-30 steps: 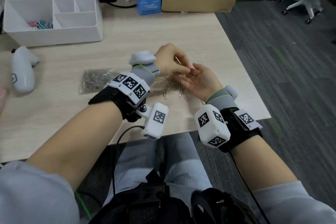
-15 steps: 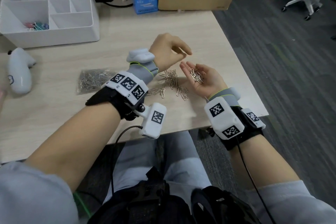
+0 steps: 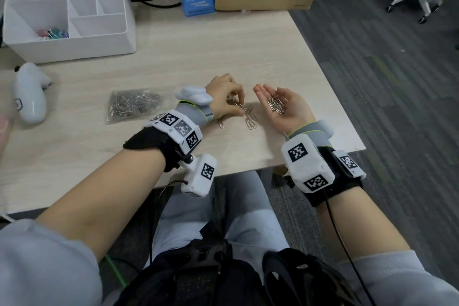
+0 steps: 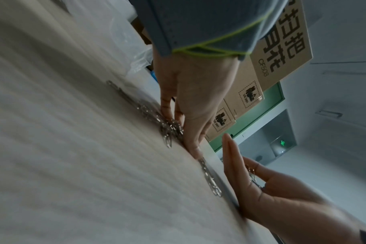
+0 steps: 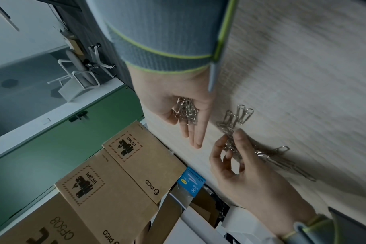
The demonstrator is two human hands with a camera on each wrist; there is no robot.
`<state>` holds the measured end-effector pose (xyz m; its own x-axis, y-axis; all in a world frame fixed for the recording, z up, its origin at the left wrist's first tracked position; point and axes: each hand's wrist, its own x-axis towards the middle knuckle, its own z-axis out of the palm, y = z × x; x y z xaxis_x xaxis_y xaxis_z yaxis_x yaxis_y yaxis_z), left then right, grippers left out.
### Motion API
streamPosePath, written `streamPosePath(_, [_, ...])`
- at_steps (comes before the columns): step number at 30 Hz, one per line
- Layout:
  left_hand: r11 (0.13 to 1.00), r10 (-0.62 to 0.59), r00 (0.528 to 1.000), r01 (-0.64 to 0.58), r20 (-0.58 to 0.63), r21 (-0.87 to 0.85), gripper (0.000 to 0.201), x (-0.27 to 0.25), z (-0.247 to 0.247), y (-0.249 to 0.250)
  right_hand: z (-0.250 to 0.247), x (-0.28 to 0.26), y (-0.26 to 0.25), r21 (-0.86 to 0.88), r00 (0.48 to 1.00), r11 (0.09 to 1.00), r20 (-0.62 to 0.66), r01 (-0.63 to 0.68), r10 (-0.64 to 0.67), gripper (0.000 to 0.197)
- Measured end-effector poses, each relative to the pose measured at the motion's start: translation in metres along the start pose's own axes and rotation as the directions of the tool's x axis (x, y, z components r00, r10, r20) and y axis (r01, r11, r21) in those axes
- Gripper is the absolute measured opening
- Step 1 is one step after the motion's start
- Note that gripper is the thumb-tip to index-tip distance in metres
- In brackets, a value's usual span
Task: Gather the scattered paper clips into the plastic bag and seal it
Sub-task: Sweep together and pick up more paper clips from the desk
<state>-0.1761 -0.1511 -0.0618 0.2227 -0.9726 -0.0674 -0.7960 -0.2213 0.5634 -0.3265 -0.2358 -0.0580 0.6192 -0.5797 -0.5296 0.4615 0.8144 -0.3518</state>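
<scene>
Beside the plastic bag (image 3: pixel 135 105), left hand (image 3: pixel 227 97) pinches light, slippery paper clips (image 3: pixel 249 117); right hand (image 3: pixel 285 107) lies open, cupping more.

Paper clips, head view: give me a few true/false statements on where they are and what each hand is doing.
1. The right hand lies palm up with clips in it. True.
2. The left hand is flat on the table. False: its fingers pinch loose clips on the table.
3. The plastic bag already holds clips. True.
4. The bag lies right of both hands. False: it lies left of them.
5. The white organizer holds nothing. False: coloured items sit in one compartment.
</scene>
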Motion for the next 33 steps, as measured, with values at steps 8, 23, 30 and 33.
streamPosePath(8, [1.000,-0.003,0.999,0.003,-0.035,0.008,0.014,0.009,-0.005,-0.004,0.002,-0.005,0.001,-0.019,1.000,1.000,-0.010,-0.012,0.012,0.032])
streamPosePath(23, [0.947,0.056,0.991,-0.091,-0.119,-0.307,0.013,0.012,-0.032,0.033,0.022,0.005,0.017,-0.173,0.995,0.979,-0.007,-0.104,0.104,0.039])
streamPosePath(30, [0.971,0.197,0.980,-0.193,0.012,-0.137,0.020,0.021,-0.023,0.044,0.023,0.016,0.013,-0.100,0.989,0.985,0.023,-0.140,0.143,0.041])
streamPosePath(33, [0.945,0.237,0.970,-0.244,-0.058,-0.217,0.022,0.018,-0.033,0.043,0.023,0.016,0.011,-0.079,0.993,0.991,0.018,-0.111,0.113,0.022])
